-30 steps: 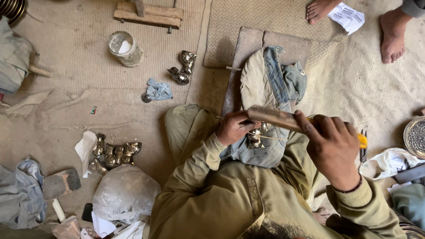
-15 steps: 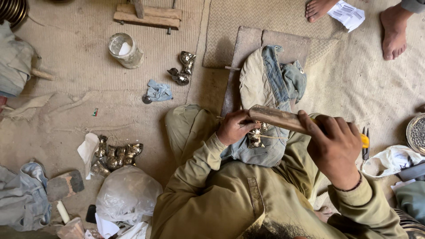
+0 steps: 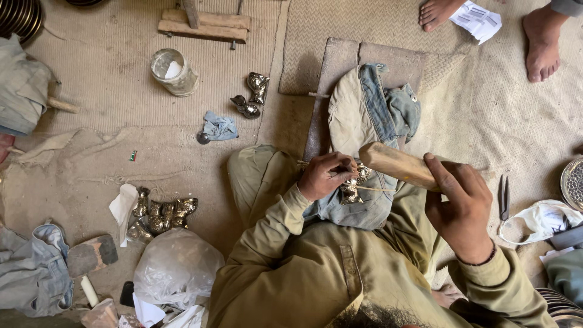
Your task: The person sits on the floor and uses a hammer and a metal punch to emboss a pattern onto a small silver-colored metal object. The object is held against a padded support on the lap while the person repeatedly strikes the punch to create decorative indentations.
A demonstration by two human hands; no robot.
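Mallet (image 3: 398,165) of pale wood is gripped at its right end by the right hand (image 3: 458,209); its long axis runs left and slightly far, the free end poised just right of the metal piece (image 3: 353,185). That small shiny piece is pinned on the denim-covered pad (image 3: 370,121) by the closed left hand (image 3: 322,176), with a thin tool apparently held against it. The left hand is nearer, touching; the mallet is held just apart.
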